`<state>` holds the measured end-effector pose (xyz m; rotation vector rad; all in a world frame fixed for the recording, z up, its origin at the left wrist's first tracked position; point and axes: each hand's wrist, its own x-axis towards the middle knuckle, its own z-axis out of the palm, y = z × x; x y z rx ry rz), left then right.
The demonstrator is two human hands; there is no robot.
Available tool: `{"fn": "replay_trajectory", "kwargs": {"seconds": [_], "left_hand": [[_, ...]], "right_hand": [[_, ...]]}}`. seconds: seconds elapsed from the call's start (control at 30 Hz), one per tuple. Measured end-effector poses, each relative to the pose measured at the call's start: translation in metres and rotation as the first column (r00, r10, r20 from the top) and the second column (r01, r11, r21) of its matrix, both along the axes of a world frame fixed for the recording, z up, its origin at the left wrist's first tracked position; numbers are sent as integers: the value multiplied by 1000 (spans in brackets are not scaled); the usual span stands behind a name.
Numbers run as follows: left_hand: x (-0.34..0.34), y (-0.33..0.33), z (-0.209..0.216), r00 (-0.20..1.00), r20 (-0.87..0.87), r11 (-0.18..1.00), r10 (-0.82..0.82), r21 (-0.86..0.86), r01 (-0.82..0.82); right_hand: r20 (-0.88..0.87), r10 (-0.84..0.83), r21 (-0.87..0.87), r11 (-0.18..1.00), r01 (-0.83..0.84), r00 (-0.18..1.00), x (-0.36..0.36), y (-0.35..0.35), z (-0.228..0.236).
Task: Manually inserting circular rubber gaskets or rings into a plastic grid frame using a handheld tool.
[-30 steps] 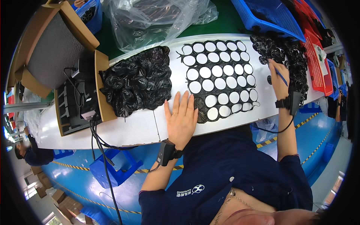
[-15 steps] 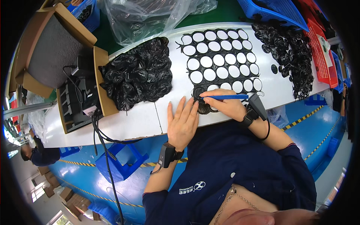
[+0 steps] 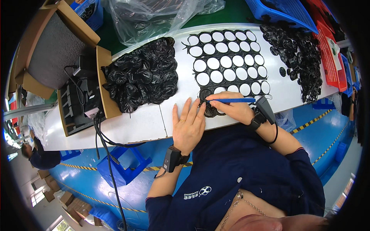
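My right hand (image 3: 233, 109) is closed round a slim blue pen-like tool (image 3: 235, 100). Its tip end is over the near left part of the black sheets, at a dark round piece (image 3: 205, 94). Flat on the white tabletop lies my left hand (image 3: 188, 127), fingers stretched toward that same corner, the fingertips at or close to the sheet's edge. Rows of white discs (image 3: 215, 63) fill the round openings of these black sheets. The right hand hides part of the nearest row. Whether the tool touches the dark piece I cannot tell.
A heap of glossy black round pieces (image 3: 142, 77) lies left, beside a cardboard box (image 3: 108, 84) with cables. Loose black discs (image 3: 293, 50) are piled right, next to a red basket (image 3: 327, 57). Blue baskets (image 3: 281, 11) and plastic film (image 3: 154, 19) lie beyond. A blue stool (image 3: 123, 165) stands below.
The sheets with white discs appear shifted very slightly to the right in the picture. Both hands keep nearly the same pose, and the blue tool stays in the right hand.
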<state>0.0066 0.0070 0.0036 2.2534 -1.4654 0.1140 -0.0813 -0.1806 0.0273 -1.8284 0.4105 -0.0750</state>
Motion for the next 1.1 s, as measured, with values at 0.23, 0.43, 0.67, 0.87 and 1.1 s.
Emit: {"fn": "replay_trajectory", "kwargs": {"seconds": [0.23, 0.43, 0.67, 0.87, 1.1], "left_hand": [[0, 1, -1, 1000, -2, 1000, 2, -11, -2], [0, 1, -2, 1000, -9, 1000, 2, -25, -2], [0, -2, -2, 1000, -8, 1000, -2, -19, 1], [-1, -3, 4, 1000, -5, 998, -2, -58, 1], [1, 12, -6, 999, 3, 985, -36, -166, 36]], "right_hand": [[-19, 13, -16, 1000, -14, 1000, 1, -2, 0], [5, 56, -109, 992, -55, 998, 1, 0, -1], [269, 371, -833, 553, 21, 889, 1, -7, -6], [308, -404, -949, -66, 308, 861, -80, -187, -2], [108, -136, -339, 926, 165, 985, -42, -27, 27]]}}
